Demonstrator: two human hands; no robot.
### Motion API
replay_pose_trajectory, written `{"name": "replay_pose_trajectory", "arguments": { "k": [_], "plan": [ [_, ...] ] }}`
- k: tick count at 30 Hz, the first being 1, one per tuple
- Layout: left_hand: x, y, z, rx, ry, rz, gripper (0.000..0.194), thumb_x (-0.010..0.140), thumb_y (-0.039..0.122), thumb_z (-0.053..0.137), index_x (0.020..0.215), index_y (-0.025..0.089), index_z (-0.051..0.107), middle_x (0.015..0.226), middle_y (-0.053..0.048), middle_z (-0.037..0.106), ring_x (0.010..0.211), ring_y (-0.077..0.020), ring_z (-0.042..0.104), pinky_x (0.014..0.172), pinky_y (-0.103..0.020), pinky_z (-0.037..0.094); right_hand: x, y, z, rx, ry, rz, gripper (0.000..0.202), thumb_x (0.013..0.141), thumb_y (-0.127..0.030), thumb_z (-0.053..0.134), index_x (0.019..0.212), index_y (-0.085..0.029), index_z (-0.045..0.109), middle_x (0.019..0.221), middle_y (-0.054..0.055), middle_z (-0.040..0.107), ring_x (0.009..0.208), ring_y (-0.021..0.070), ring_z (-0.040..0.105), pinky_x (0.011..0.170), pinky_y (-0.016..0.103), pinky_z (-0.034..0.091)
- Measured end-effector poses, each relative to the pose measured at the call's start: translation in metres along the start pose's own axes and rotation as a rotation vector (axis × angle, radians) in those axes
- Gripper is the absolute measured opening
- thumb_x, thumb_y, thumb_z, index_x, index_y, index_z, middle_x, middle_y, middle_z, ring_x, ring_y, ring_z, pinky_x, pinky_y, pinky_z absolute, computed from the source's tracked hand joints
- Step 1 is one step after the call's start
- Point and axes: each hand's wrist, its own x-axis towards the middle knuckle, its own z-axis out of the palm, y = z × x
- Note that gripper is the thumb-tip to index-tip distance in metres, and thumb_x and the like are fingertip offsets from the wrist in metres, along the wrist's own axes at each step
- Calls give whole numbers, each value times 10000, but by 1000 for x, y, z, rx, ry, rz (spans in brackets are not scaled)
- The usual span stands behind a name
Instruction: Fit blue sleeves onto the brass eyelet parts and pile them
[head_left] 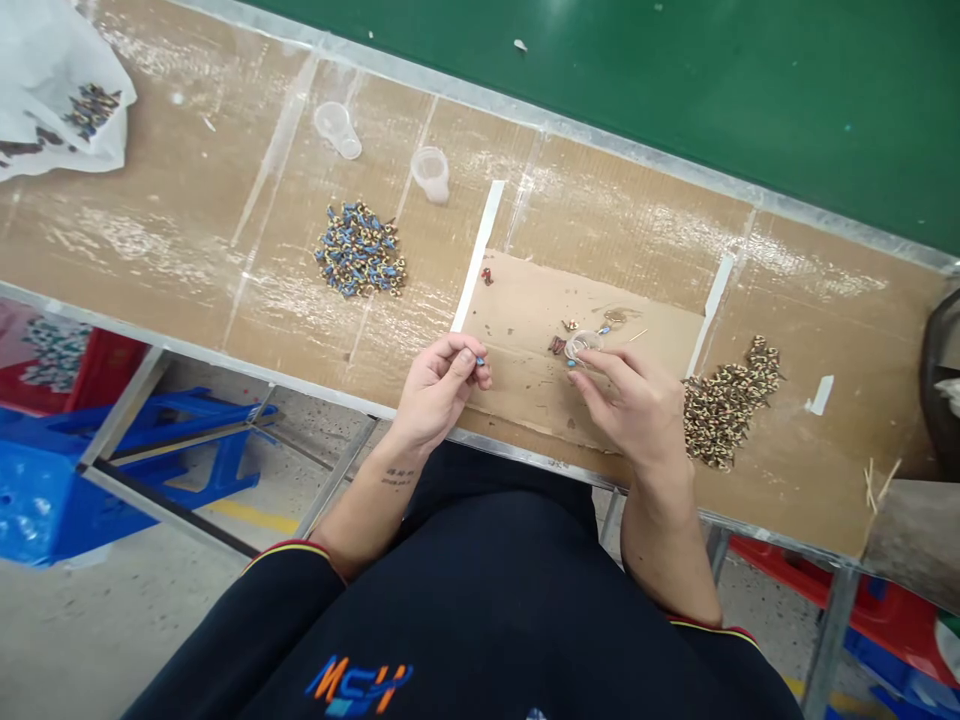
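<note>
Curling inward, both hands (437, 388) (641, 408) pinch tiny blue pieces (480, 361).

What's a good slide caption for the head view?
Left hand pinching a small blue piece, right hand over a cardboard sheet.

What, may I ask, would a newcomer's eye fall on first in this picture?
Probably the blue-and-gold pile of small parts on the left half of the table, and the brown-and-gold pile right of the right hand. Between them, the left hand pinches a tiny blue piece near the cardboard sheet, while the right hand is at a small round clear container.
</note>
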Motion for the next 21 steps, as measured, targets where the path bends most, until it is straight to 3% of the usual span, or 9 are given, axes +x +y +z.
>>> {"name": "replay_pose_trajectory", "arguments": {
  "k": [12, 16, 21],
  "plan": [
    [-7, -9, 13, -18, -66, -140, 478, 650, 484, 1028, 837, 159, 732, 688, 2, 759, 632, -117, 745, 671, -206, 637, 8, 1, 2, 121, 175, 55, 55, 970, -287, 782, 927, -258, 799, 800, 7, 765, 743, 175, 701, 675, 305, 551],
    [-10, -15, 20, -47, -106, -165, 485, 659, 527, 1013, 790, 155, 731, 689, -15, 760, 630, -133, 743, 656, -235, 633, 9, -6, -13, 28, 329, 82, 64, 954, -293, 805, 907, -260, 777, 785, 1, 761, 691, 171, 687, 641, 313, 544],
    [-12, -21, 26, -49, -153, -214, 484, 661, 538, 1009, 788, 149, 751, 677, -20, 753, 604, -131, 728, 649, -242, 623, 3, -29, -32, 36, 542, 85, 201, 1028, -373, 700, 864, -261, 726, 692, 2, 691, 596, 177, 643, 569, 349, 500]
  ]
}}
